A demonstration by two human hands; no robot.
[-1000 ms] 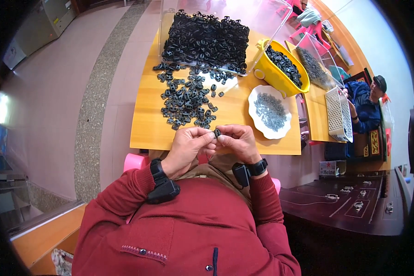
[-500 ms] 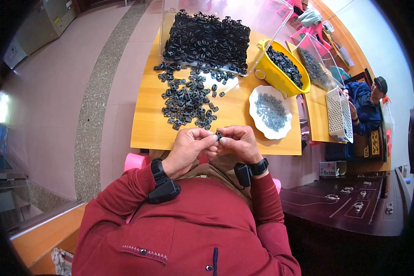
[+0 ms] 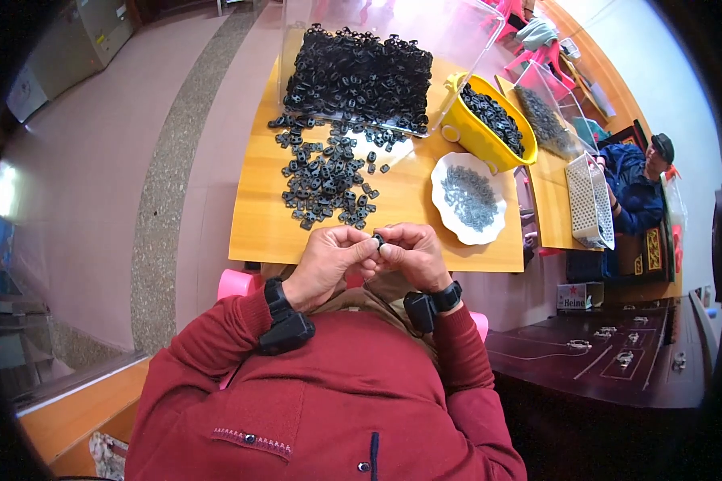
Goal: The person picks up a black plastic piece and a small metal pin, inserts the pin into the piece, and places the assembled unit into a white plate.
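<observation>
At the front edge of the wooden table [image 3: 257, 232], my left hand [image 3: 334, 260] and my right hand [image 3: 415, 255] meet fingertip to fingertip. Between them they pinch one small black plastic piece [image 3: 379, 239], mostly covered by the thumbs and fingers. Just beyond my hands spreads a loose pile of similar black plastic pieces [image 3: 321, 180], several with two holes. To the right of my right hand is a white scalloped dish [image 3: 445, 226] holding many tiny translucent grey parts [image 3: 469, 196].
A clear bin [image 3: 451, 112] full of black pieces stands at the table's back. Beside it is a yellow tub [image 3: 477, 143] with more. At a second table on the right, a person [image 3: 638, 184] in dark blue sits behind a white perforated basket [image 3: 590, 200].
Both hands stay together on the black piece, which looks slightly turned between the fingertips. The whole view has shifted a little; the piles and containers otherwise look the same.
</observation>
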